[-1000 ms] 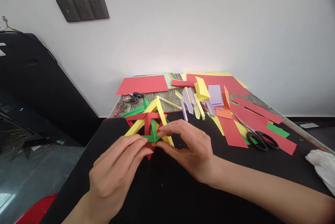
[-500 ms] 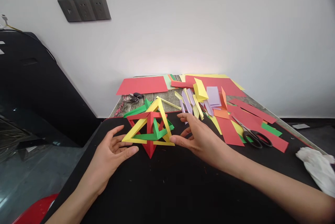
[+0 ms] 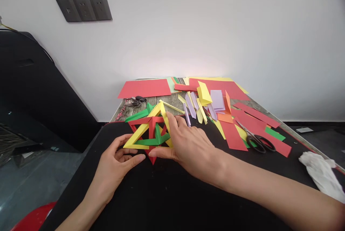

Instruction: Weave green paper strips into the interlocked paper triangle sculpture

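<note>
An openwork star (image 3: 152, 126) of interlocked folded paper strips in yellow, red and green stands on the black mat in front of me. My right hand (image 3: 185, 144) covers its right side, with the fingers over the yellow edge and the thumb across the front by the red lower point. At the star's left yellow corner is my left hand (image 3: 115, 168); its bent fingers reach just behind that corner. The left thumb lies apart from the fingers, below the yellow bottom strip. The star's right corner is hidden by my right hand.
Folded purple and yellow strips (image 3: 192, 105) lie behind the star. Scissors (image 3: 260, 143) rest among red sheets (image 3: 231, 135) on the right, near a crumpled white tissue (image 3: 320, 170). Keys (image 3: 136, 102) lie at the back left, before a red sheet (image 3: 148, 87).
My right hand has moved left and closed over the star's right side, its thumb now at the front. My left thumb has shifted slightly right. The view has turned a little.
</note>
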Tool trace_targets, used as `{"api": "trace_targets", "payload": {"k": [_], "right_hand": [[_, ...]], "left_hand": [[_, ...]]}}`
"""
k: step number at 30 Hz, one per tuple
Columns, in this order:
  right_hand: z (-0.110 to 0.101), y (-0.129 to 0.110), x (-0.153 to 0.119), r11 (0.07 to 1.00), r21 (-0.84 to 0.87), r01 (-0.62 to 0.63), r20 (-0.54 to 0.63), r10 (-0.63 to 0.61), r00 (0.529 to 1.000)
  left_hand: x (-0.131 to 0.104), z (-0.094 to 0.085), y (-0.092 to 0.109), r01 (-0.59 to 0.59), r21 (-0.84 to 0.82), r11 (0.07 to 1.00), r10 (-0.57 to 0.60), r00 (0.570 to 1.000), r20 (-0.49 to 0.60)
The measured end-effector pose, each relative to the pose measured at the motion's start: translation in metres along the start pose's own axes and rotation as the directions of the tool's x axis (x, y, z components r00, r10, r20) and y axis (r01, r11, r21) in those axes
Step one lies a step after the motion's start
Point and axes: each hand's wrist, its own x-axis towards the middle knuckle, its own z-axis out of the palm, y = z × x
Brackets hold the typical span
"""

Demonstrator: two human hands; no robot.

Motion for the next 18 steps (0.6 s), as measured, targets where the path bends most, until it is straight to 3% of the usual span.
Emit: {"api": "trace_targets", "payload": {"k": [6,11,15,18], "right_hand": [[0.001,0.001,0.0,0.995,0.099,-0.029,0.018,0.027,0.999],[0.0,0.046,0.004,0.955,0.295,0.0,-0.043,0.013,0.999],[0.023,0.077,0.007,0.883,0.463,-0.079,0.044,0.067,0.997],[0.043,0.074,0.005,0.863,0.502,-0.056,-0.001,0.066,0.998]], "left_hand": [[-0.001,-0.004,0.004,-0.005,0.068,0.998,0.006,1.0,-0.003],[-0.005,-0.011,0.003,0.006,0.051,0.999,-0.005,1.0,-0.019],[-0.005,-0.011,0.001,0.06,0.013,0.998,-0.061,0.997,0.039],[-0.004,-0.008,0.002,0.074,0.001,0.997,-0.074,0.996,0.039]]}}
